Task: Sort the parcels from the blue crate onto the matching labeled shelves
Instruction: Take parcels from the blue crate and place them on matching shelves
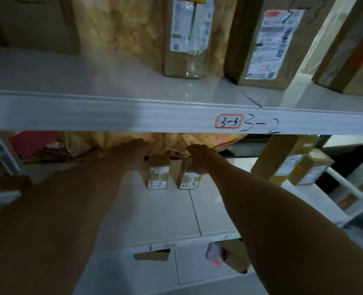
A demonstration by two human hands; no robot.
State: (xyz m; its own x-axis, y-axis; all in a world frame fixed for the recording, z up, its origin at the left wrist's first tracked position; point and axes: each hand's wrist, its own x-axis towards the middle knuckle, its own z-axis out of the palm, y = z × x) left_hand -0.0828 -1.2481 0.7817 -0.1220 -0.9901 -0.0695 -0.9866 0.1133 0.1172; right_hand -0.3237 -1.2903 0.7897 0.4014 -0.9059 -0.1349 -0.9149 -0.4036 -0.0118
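Two small brown parcels stand side by side on the middle shelf, each with a white label and a handwritten number. My left hand is closed on the top of the left parcel. My right hand grips the top of the right parcel. Both arms reach in under the upper shelf's front rail, which bears a red-framed sticker "3-3" and handwritten "3-2". The blue crate is out of view.
Taller labeled cartons stand on the upper shelf. Yellow-pink wrapped bundles lie behind the two parcels. More boxes sit at the right of the middle shelf. A pink packet lies on the lower shelf.
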